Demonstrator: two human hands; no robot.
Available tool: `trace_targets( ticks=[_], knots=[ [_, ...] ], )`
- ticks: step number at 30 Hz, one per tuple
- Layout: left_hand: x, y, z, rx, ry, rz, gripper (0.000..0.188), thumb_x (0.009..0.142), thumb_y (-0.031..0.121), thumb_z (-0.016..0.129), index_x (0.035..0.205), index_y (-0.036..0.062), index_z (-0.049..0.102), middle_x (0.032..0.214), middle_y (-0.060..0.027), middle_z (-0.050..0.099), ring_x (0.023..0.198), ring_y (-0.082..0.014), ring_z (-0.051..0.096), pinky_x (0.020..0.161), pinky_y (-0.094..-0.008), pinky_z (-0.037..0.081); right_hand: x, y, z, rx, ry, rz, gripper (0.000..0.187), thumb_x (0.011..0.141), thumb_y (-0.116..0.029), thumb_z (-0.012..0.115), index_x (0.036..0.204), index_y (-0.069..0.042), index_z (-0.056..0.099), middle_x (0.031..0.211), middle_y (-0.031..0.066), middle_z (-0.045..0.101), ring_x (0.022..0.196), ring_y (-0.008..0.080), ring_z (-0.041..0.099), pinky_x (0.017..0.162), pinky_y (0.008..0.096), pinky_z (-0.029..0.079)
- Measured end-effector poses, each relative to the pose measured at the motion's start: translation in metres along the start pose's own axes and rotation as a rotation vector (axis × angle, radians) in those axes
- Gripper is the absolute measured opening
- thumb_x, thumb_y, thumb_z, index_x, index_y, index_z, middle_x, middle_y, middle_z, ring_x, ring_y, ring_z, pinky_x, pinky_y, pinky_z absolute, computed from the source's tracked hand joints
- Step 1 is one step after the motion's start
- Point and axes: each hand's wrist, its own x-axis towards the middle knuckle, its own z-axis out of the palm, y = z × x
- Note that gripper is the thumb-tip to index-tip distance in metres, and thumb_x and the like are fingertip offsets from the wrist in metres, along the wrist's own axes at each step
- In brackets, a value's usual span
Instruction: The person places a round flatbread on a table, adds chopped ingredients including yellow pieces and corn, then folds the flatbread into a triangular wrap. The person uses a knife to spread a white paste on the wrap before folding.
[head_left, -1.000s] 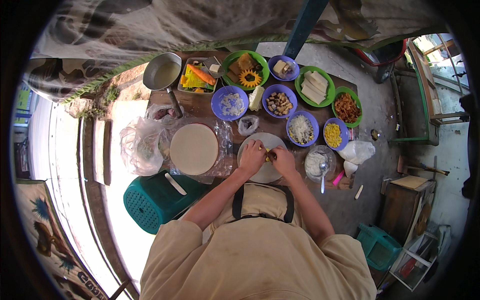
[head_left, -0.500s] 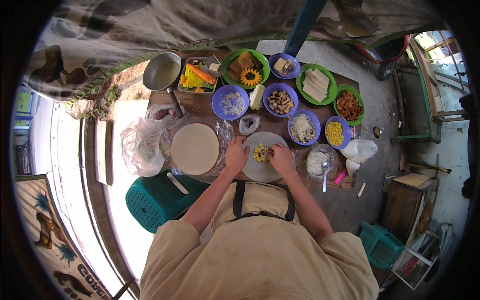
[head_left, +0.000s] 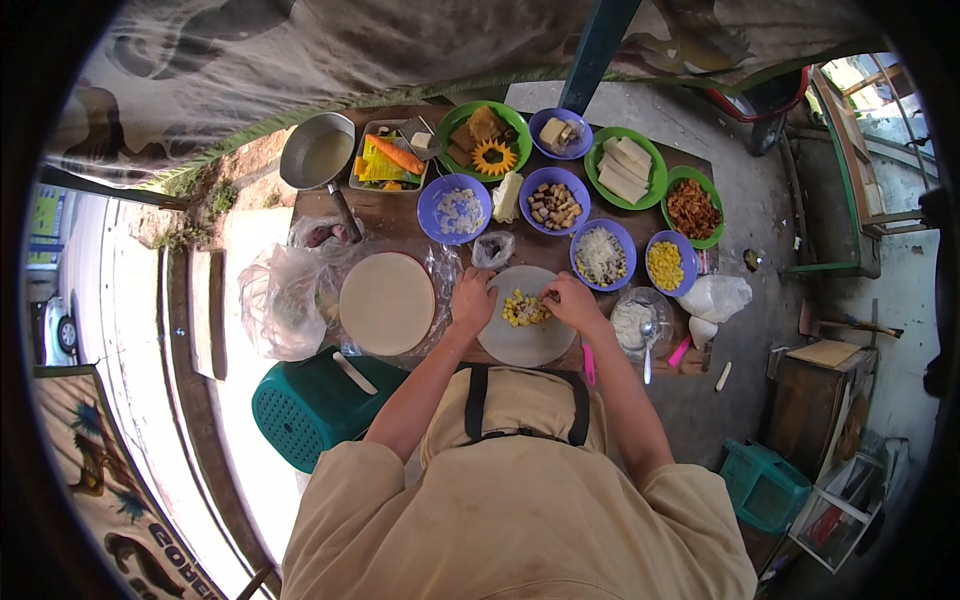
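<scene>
In front of me lies a thin round pale wrapper (head_left: pixel 520 345), with a small heap of yellow corn and chopped filling (head_left: pixel 525 308) in its middle. My left hand (head_left: pixel 474 300) rests at the wrapper's left edge, fingers slightly bent and apart, with nothing visible in them. Over the right side of the wrapper, my right hand (head_left: pixel 570 302) has its fingertips pinched together beside the heap; whatever is between them is too small to make out. A stack of round wrappers (head_left: pixel 387 303) sits left of my left hand.
Beyond my hands stand purple bowls of corn (head_left: pixel 666 264), grated white cheese (head_left: pixel 602 255) and browned cubes (head_left: pixel 556 201). Green plates of pale slices (head_left: pixel 626 172) and shredded filling (head_left: pixel 693 210) stand farther right. A saucepan (head_left: pixel 318 152) is far left; a spoon sits in a white paste bowl (head_left: pixel 638 325).
My right hand has drawn slightly up and right from the heap, showing more of the filling. A pink handle now shows beside my right forearm. My left hand stays at the wrapper's edge.
</scene>
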Motion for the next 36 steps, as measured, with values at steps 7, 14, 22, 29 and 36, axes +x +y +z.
trace_targets(
  ticks=[7, 14, 22, 29, 36],
  knots=[
    [0.002, -0.005, -0.008, -0.161, -0.062, 0.016, 0.016, 0.084, 0.004, 0.072, 0.1, 0.0021, 0.075, 0.101, -0.0193, 0.072, 0.102, -0.0397, 0.067, 0.094, -0.0481, 0.053, 0.024, -0.01, 0.004, -0.07, 0.265, -0.064, 0.034, 0.087, -0.011, 0.075, 0.12, -0.009, 0.069, 0.11, 0.0123, 0.067, 0.108, 0.0343, 0.065, 0.09, 0.0482, 0.055],
    [-0.007, 0.0, -0.018, -0.143, -0.061, 0.057, 0.014, 0.083, 0.004, 0.071, 0.096, 0.0013, 0.073, 0.1, -0.018, 0.074, 0.105, -0.0385, 0.067, 0.095, -0.047, 0.052, 0.015, -0.004, 0.0, -0.17, 0.189, -0.093, 0.012, 0.088, -0.012, 0.074, 0.098, -0.006, 0.073, 0.101, 0.0081, 0.067, 0.101, 0.0327, 0.063, 0.088, 0.046, 0.054],
    [-0.023, 0.022, -0.03, 0.102, -0.157, 0.403, 0.04, 0.079, 0.006, 0.073, 0.118, 0.0118, 0.067, 0.12, -0.0088, 0.064, 0.127, -0.0336, 0.054, 0.105, -0.0493, 0.044, -0.035, -0.009, 0.024, -0.319, 0.293, -0.28, 0.01, 0.081, -0.015, 0.076, 0.09, -0.012, 0.075, 0.097, 0.0032, 0.062, 0.102, 0.0256, 0.059, 0.086, 0.0434, 0.05],
    [-0.043, 0.025, -0.014, 0.261, -0.207, 0.603, 0.032, 0.081, 0.011, 0.076, 0.113, 0.0125, 0.073, 0.117, -0.0046, 0.065, 0.13, -0.0278, 0.053, 0.106, -0.0478, 0.042, -0.059, -0.004, 0.05, -0.348, 0.222, -0.305, 0.012, 0.083, -0.016, 0.073, 0.093, -0.009, 0.074, 0.102, 0.0067, 0.061, 0.106, 0.0275, 0.059, 0.089, 0.0445, 0.05],
    [-0.047, 0.013, 0.004, 0.287, -0.187, 0.602, 0.017, 0.083, 0.012, 0.074, 0.1, 0.0115, 0.077, 0.106, -0.0022, 0.068, 0.119, -0.0246, 0.058, 0.099, -0.0442, 0.046, -0.058, -0.004, 0.057, -0.295, 0.271, -0.274, 0.014, 0.081, -0.014, 0.075, 0.093, -0.01, 0.073, 0.101, 0.0072, 0.061, 0.103, 0.0293, 0.061, 0.085, 0.0466, 0.051]
  ],
)
